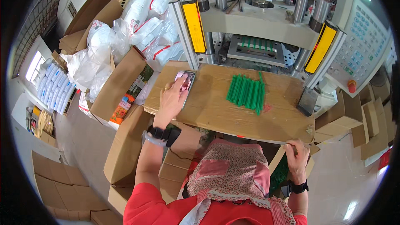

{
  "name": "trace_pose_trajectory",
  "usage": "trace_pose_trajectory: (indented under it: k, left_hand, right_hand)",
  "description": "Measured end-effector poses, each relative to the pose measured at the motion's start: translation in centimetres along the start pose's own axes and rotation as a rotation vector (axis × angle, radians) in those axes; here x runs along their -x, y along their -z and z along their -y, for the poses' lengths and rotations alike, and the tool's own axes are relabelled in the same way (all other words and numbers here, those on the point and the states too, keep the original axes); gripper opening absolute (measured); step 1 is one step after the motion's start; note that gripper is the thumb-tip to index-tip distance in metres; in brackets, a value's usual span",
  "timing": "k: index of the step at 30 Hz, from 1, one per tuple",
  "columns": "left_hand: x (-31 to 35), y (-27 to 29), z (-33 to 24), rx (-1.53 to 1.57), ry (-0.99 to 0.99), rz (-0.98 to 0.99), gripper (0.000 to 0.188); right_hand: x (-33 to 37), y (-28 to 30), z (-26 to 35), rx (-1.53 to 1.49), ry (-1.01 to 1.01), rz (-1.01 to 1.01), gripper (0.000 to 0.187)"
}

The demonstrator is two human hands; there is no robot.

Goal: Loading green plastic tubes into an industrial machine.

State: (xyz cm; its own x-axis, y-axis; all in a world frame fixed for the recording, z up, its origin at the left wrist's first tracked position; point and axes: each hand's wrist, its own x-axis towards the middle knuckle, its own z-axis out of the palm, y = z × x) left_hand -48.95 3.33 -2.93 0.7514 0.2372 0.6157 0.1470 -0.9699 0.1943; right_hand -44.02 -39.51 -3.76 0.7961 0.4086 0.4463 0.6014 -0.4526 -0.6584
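My left hand reaches over a phone lying on the left of the work table. Its fingers are stretched out, with a fingertip on the lit screen. At the table's front right corner, my right hand is curled closed beside the rim of a cardboard box. Whatever its fingers may hold is hidden. A bundle of green plastic strips rests on the table between the hands, right of the phone.
Behind the table stands a press with steel columns, and a metal mould plate sits inside it. Yellow guard bars flank its opening. A control panel rises at the right. Open cartons and white bags crowd the left.
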Motion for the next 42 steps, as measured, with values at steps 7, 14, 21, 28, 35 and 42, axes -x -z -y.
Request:
trace_pose_trajectory:
  k: [7, 14, 21, 28, 35, 42]
  left_hand:
    - [-0.2, -1.3, -7.1, 0.188, -0.133, -0.164, 0.023]
    - [2.1, -3.6, -7.4, 0.669, 0.303, -0.004, 0.007]
    - [2.1, -3.8, -7.5, 0.699, 0.301, 0.004, 0.008]
    - [2.3, -3.9, -7.3, 0.661, 0.318, -0.007, 0.008]
    - [2.4, -3.8, -7.4, 0.684, 0.328, -0.015, 0.008]
    - [2.5, -4.0, -7.4, 0.703, 0.325, -0.051, 0.007]
  right_hand:
    - [-3.6, -0.2, -2.0, 0.021, 0.019, -0.097, 0.006]
    - [-5.7, -0.5, -4.1, -0.305, -0.31, -0.048, 0.008]
    - [-5.5, -0.6, -4.4, -0.317, -0.302, -0.079, 0.009]
    - [-5.3, -0.7, -4.5, -0.286, -0.289, -0.072, 0.009]
    - [-5.3, -0.7, -4.4, -0.279, -0.294, -0.083, 0.01]
    - [-5.1, -0.8, -4.6, -0.267, -0.299, -0.106, 0.01]
